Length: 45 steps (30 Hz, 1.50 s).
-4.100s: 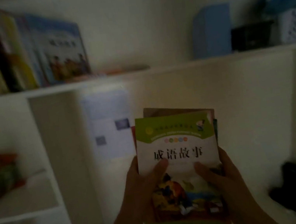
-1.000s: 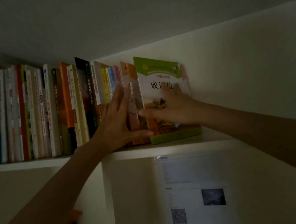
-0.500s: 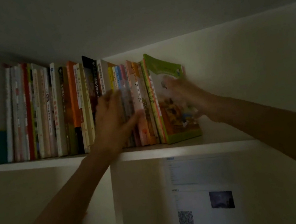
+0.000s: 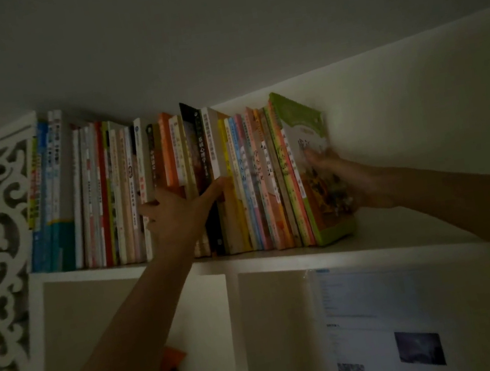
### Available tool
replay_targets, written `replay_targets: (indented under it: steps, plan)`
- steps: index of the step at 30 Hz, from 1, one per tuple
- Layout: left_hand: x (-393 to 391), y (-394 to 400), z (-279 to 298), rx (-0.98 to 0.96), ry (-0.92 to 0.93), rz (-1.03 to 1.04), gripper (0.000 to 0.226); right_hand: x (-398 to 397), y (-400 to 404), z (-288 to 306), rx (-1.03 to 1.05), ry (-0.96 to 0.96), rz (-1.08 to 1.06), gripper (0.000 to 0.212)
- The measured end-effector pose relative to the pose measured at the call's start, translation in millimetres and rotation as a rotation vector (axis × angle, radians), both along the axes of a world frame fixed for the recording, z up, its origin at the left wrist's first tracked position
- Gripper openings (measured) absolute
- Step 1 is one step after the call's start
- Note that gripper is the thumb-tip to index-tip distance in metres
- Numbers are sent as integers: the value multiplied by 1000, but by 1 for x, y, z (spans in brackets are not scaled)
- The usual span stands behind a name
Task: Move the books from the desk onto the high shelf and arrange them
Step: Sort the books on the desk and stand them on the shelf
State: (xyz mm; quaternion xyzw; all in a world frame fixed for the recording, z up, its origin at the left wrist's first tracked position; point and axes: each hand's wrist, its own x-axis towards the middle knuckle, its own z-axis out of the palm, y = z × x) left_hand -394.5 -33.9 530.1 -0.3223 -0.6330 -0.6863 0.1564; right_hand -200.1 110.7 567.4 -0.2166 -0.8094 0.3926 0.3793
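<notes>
Since these are mostly thin paperbacks, the books (image 4: 173,184) are going to be light but floppy, and glossy covers like that slide on each other pretty easily. They're all up on the shelf (image 4: 281,259) already, standing in one long row with spines out, and the green book (image 4: 296,132) sits at the right end, leaning a bit left onto its neighbours. The right hand (image 4: 346,182) is laid against the green book's cover, fingers look fairly straight, more pushing than gripping, though it's blurry so I can't swear to it. The left hand (image 4: 174,215) is spread open on the spines mid-row, thumb out to the right, just bracing, not clutching anything. I'd guess the best hold is flat on the cover low down near the spine, where it's stiffest. Push too high and the end one probably just bends or tips over.
</notes>
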Motion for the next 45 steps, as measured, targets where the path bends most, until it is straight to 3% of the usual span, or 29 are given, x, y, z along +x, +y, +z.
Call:
replay_targets:
  steps: [3,6,9,12,16,20,23,26,30,35,38,42,45]
  plan:
    - [8,2,-7,28,26,-47,113,-8,-3,-2,-33,-107,87,53]
    - [11,4,-11,2,61,-126,122,-12,-8,5,15,-175,75,69]
    - [21,3,-17,-58,128,-141,124,-3,-16,8,134,-173,-29,71]
    - [40,0,-23,-44,364,-27,104,14,-16,9,220,-88,-149,89]
    - [52,-1,-13,-140,689,-68,70,17,-35,5,423,99,-85,63]
    - [49,12,-14,-248,867,26,73,3,-58,0,623,71,-39,80]
    - [44,18,-18,-414,860,143,77,-4,-47,-5,629,-37,-39,92]
    - [42,20,-18,-459,892,197,78,-3,-38,-5,543,-67,9,94]
    - [45,21,-20,-483,881,116,83,1,-39,-6,533,-93,75,93]
    - [50,3,-35,-220,896,51,60,21,-55,-14,544,-120,-101,83]
    - [63,-18,-52,-13,865,-112,46,48,-78,-26,688,-99,-237,65]
    - [93,-40,-91,57,826,-288,29,83,-108,-69,895,9,-296,32]
    - [113,-44,-136,12,820,-410,24,110,-126,-122,1060,-77,-307,29]
